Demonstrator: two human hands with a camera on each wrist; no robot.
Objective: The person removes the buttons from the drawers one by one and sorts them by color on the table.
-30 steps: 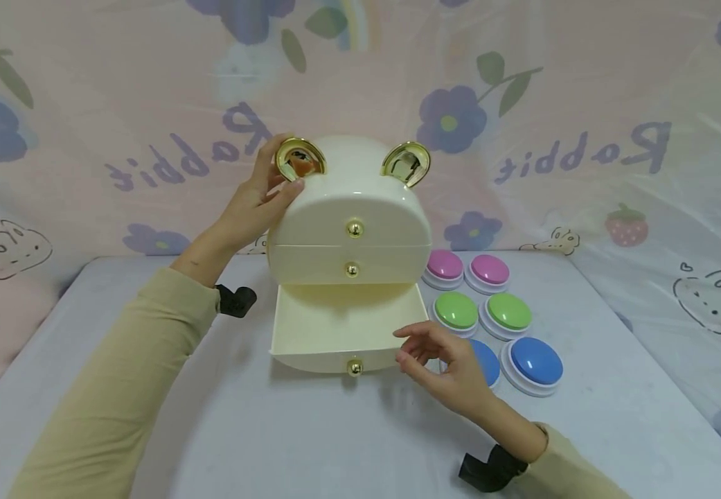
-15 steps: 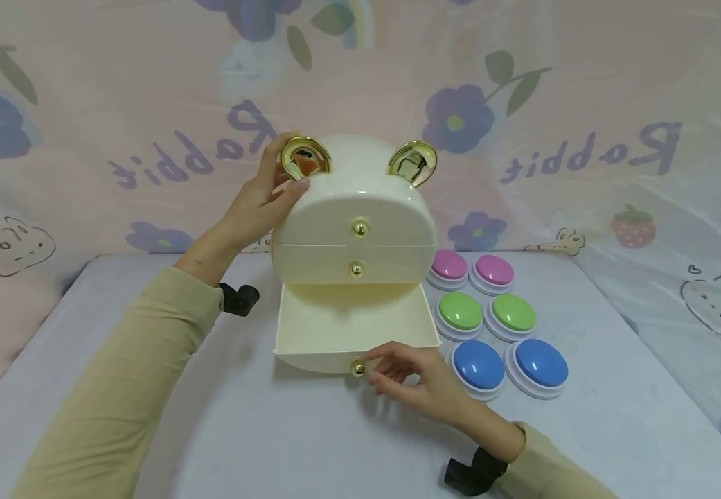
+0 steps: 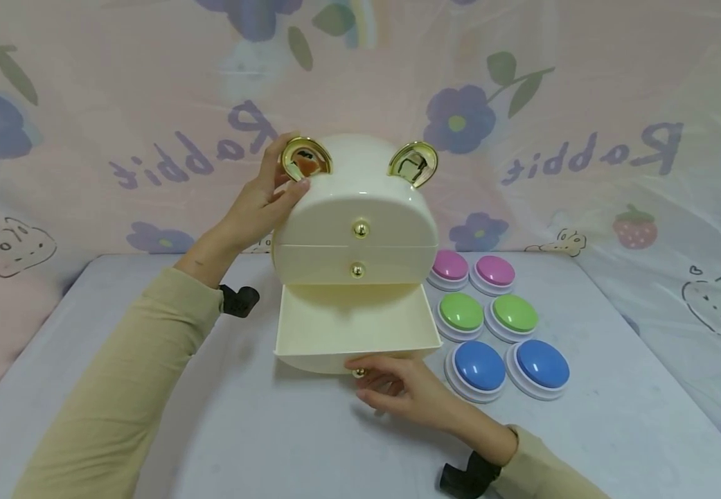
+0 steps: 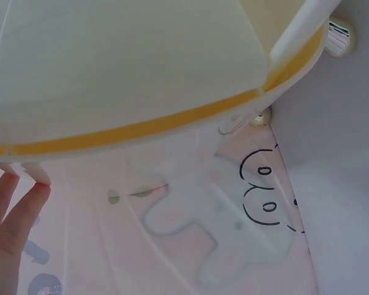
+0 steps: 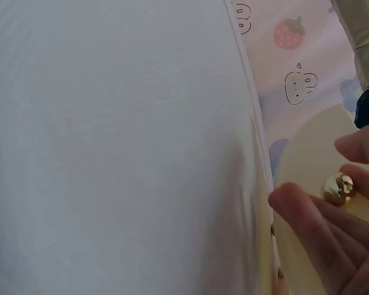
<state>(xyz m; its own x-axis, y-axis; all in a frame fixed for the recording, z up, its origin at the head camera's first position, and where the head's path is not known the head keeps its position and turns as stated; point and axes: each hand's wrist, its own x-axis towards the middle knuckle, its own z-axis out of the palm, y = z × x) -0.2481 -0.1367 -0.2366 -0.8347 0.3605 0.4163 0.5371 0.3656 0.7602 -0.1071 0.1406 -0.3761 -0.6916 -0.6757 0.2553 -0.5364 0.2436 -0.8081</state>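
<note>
A cream-white drawer box (image 3: 335, 201) with two gold ears and gold knobs stands on the table. Its bottom drawer (image 3: 354, 322) is pulled out, and nothing lies inside. My left hand (image 3: 253, 206) holds the box by its left gold ear (image 3: 305, 156), thumb in front and fingers behind; the left wrist view shows fingertips (image 4: 35, 175) against the box's back edge. At the drawer front, my right hand (image 3: 411, 391) has its fingers around the gold knob (image 5: 338, 189). In the right wrist view the thumb and fingers stand apart, the knob between them.
Right of the box are several round push buttons in white bases: pink (image 3: 450, 265), green (image 3: 461, 311) and blue (image 3: 480, 365). They stand in pairs close to the drawer. A printed cloth (image 3: 591, 83) hangs behind the white-covered table (image 3: 248, 430).
My right hand has moved left from the drawer's right corner to the knob at its front. The left hand stays on the ear, and the drawer remains pulled out.
</note>
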